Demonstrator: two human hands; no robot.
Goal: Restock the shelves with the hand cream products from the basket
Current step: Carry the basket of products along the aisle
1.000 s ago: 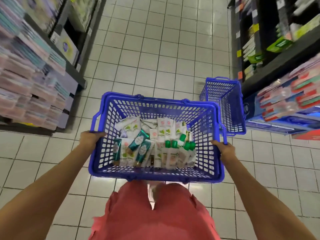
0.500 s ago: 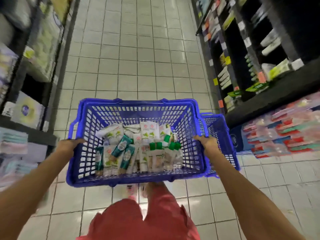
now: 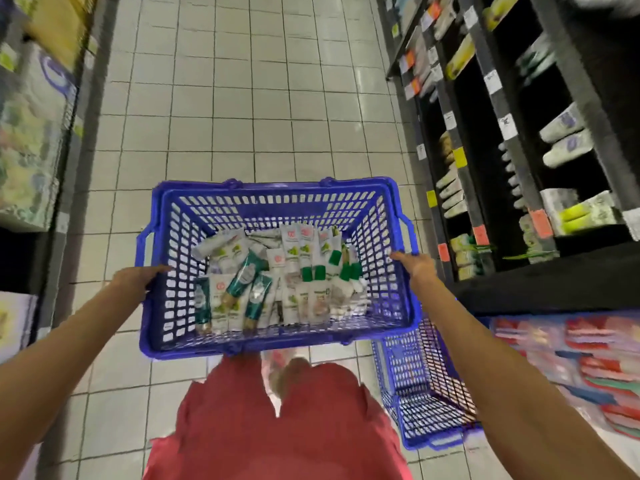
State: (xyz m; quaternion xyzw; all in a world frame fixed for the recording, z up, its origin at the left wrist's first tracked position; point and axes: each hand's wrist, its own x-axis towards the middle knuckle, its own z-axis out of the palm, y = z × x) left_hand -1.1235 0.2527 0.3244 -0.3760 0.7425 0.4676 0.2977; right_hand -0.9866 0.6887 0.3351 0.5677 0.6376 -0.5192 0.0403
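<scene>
The basket [image 3: 277,188] has come on down the aisle: the spare basket [image 3: 424,393], ahead a second ago, now sits on the floor [image 3: 242,98] under the right arm. Left grip [image 3: 136,278] and right grip [image 3: 417,266] each clasp a side rim; hand cream tubes [image 3: 277,292] lie inside. Shelves [image 3: 512,174] close on the right, open tiles ahead, so restocking looks near.

Pale square-tiled floor [image 3: 242,98], dark grout, faint sheen, runs ahead as aisle. Right of floor: dark shelving [image 3: 540,285] with deep black bays, white tubes and packs inside; yellow price tag [image 3: 459,156] and orange price tag [image 3: 541,223] on edges. Low on that side, blurred red-pink stacked packs [image 3: 595,358]. Left of floor: grey shelving [image 3: 59,254] holding pale printed boxes [image 3: 31,133], blurred. On floor beside dark shelving: spare blue basket [image 3: 422,393].
</scene>
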